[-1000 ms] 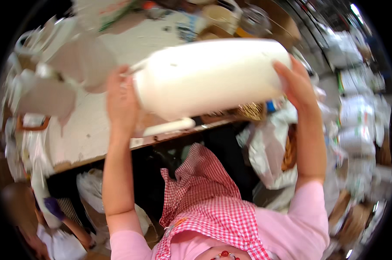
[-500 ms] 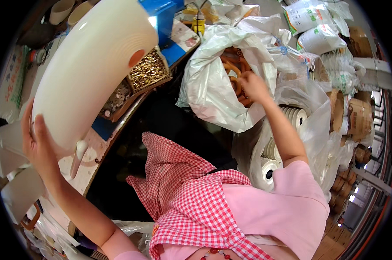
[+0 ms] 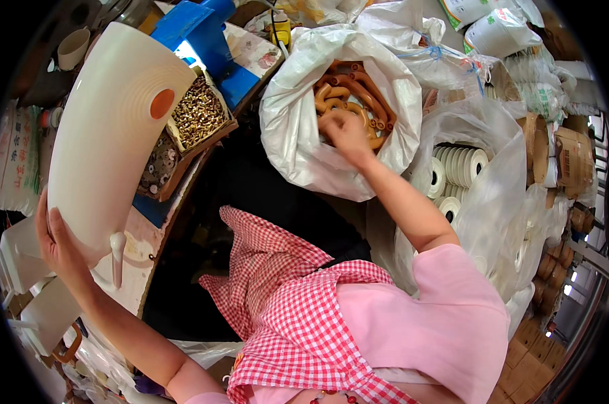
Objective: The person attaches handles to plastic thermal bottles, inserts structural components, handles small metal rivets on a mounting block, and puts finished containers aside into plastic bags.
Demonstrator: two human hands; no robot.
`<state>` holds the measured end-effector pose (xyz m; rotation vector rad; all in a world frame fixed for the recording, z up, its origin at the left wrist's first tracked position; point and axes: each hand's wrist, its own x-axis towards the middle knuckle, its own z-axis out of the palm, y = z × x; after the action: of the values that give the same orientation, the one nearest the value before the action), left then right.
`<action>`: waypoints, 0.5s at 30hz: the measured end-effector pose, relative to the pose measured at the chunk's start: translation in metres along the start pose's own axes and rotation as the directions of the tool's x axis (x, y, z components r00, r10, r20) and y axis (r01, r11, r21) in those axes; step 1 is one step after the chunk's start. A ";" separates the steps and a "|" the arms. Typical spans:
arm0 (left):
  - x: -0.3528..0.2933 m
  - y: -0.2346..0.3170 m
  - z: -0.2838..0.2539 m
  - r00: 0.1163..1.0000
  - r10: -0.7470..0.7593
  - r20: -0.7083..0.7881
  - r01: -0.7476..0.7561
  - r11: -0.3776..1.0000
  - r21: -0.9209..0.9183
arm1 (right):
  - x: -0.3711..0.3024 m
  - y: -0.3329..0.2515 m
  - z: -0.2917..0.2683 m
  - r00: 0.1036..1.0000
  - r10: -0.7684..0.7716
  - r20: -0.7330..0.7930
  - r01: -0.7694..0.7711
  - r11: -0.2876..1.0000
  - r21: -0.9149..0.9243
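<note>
A large, curved cream plastic body stands tilted at the left, with a round orange spot on its side. My left hand is wrapped round its lower end, thumb in front. Beside that end hangs a small cream knobbed piece. My right hand reaches into an open white sack full of brown curved handles. Its fingers are bent and pressed together among the handles. Their tips are partly hidden, so what they hold cannot be made out.
A box of small brass-coloured fittings sits on the bench beside a tray of small metal parts. Behind them is a blue machine. A clear bag of white spool-like parts stands right of the sack, with cartons farther off.
My right hand has moved left inside the sack, and more handles show. The cream body has shifted left and down in view, still held by my left hand.
</note>
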<state>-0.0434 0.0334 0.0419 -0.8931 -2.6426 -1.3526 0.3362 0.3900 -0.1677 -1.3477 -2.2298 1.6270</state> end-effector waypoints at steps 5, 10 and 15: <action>-0.001 0.002 0.001 1.000 -0.004 -0.030 0.002 0.998 -0.064 | 0.050 0.008 0.012 0.801 -0.530 -0.278 0.311 0.765 -0.563; -0.001 0.006 0.013 0.999 0.053 -0.009 -0.053 0.998 -0.012 | 0.030 -0.015 -0.003 0.893 -0.311 -0.324 0.295 0.950 -0.099; -0.003 -0.002 -0.008 0.999 -0.026 -0.026 0.024 0.998 -0.059 | -0.021 -0.078 -0.017 0.895 -0.326 -0.305 0.439 0.766 0.469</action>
<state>-0.0436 0.0246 0.0445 -0.8446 -2.6159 -1.4449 0.3108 0.3843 -0.0898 -0.7985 -1.6144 1.6710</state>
